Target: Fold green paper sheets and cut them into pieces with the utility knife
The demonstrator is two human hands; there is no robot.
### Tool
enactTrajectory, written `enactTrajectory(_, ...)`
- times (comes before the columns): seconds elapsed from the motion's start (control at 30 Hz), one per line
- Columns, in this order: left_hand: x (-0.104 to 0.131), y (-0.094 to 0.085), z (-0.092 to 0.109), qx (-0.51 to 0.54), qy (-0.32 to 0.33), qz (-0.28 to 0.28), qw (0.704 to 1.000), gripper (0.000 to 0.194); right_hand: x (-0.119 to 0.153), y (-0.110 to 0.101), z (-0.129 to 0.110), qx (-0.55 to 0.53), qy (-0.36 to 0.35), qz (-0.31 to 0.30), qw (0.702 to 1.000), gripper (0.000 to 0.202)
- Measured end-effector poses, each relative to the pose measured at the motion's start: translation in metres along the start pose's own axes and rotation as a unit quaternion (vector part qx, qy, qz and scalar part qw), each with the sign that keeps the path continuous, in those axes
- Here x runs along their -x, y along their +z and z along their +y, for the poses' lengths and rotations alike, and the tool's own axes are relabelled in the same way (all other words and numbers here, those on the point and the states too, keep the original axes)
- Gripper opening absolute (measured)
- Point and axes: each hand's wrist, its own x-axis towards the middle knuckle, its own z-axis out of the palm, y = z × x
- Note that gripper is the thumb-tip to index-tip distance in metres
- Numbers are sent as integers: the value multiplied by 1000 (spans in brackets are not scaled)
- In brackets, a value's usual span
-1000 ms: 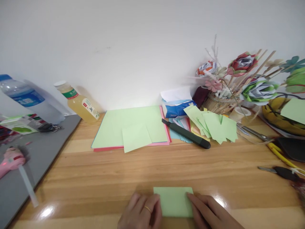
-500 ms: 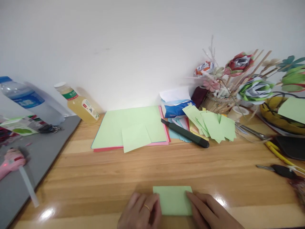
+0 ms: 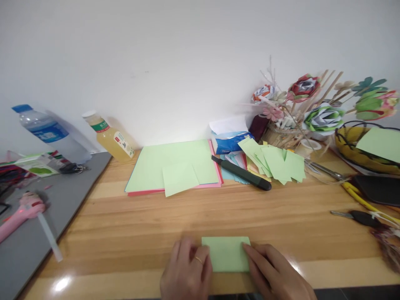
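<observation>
A light green folded sheet of paper (image 3: 228,255) lies flat near the table's front edge, its long side running left to right. My left hand (image 3: 189,268) grips its left end, fingers curled; a ring shows on one finger. At the right end, my right hand (image 3: 276,271) pinches the paper, with a fingertip lying on its upper face near the far corner. The thumbs are mostly hidden. Beyond the hands, a green paper square (image 3: 179,180) rests partly on a stack of coloured sheets (image 3: 175,156).
A dark-handled cutter (image 3: 243,174) lies beside a pile of green paper pieces (image 3: 276,162) and a tissue pack (image 3: 229,139). Paper flowers (image 3: 325,118) stand back right. A juice bottle (image 3: 114,141), water bottle (image 3: 51,133) and pink glue gun (image 3: 29,206) are at left.
The camera view has shifted slightly, bringing the table's front edge into sight. Both hands keep their hold at the two ends of the folded green paper.
</observation>
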Motion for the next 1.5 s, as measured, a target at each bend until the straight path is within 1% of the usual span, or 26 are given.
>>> enactTrajectory(0.07, -2, 2, 2, 6, 30, 1, 1000, 27, 1, 3, 0, 1, 5, 9, 1000, 36)
enactTrajectory(0.13, -6, 2, 5, 12, 83, 14, 996, 34, 3, 7, 1, -5, 0, 31, 999, 35)
enactTrajectory(0.2, -11, 1, 7, 14, 124, 19, 992, 35, 5, 11, 1, -6, -5, 53, 999, 33)
enactTrajectory(0.3, -15, -5, 11, 14, 142, 24, 989, 34, 4, 14, 1, 8, -7, 67, 998, 34)
enactTrajectory(0.37, -13, -7, 11, 18, 154, 41, 987, 36, 3, 13, 0, 20, -14, 67, 997, 35)
enactTrajectory(0.43, -8, -8, 10, 17, 165, 44, 985, 37, 1, 11, -2, 34, -19, 64, 997, 37)
enactTrajectory(0.57, 8, -7, 8, -26, 179, 11, 984, 38, -1, 7, -4, 57, -21, 64, 996, 39)
enactTrajectory(0.67, 16, -9, 7, -64, 182, -8, 981, 39, -2, 6, -4, 61, -27, 59, 996, 37)
enactTrajectory(0.83, 21, -17, 8, -131, 218, -71, 964, 38, -3, 1, -6, 67, -39, 62, 995, 34)
enactTrajectory(0.97, 25, -21, 10, -156, 220, -106, 957, 40, -5, -2, -10, 78, -53, 75, 993, 35)
enactTrajectory(1.03, 27, -20, 11, -160, 218, -104, 957, 40, -6, -5, -9, 86, -64, 85, 991, 34)
enactTrajectory(1.13, 30, -18, 13, -159, 207, -84, 962, 39, -5, -10, -6, 102, -79, 105, 986, 33)
enactTrajectory(1.23, 32, -16, 14, -162, 206, -73, 962, 40, 2, -15, -6, 120, -86, 141, 979, 29)
enactTrajectory(1.3, 33, -15, 14, -166, 210, -75, 961, 42, 11, -14, -13, 127, -93, 172, 972, 27)
enactTrajectory(1.37, 33, -15, 14, -168, 210, -81, 960, 44, 19, -10, -26, 123, -117, 185, 968, 29)
enactTrajectory(1.43, 33, -15, 14, -165, 204, -86, 961, 43, 25, -4, -39, 111, -147, 176, 967, 31)
enactTrajectory(1.5, 32, -16, 15, -163, 201, -89, 962, 43, 28, 1, -47, 102, -163, 165, 967, 32)
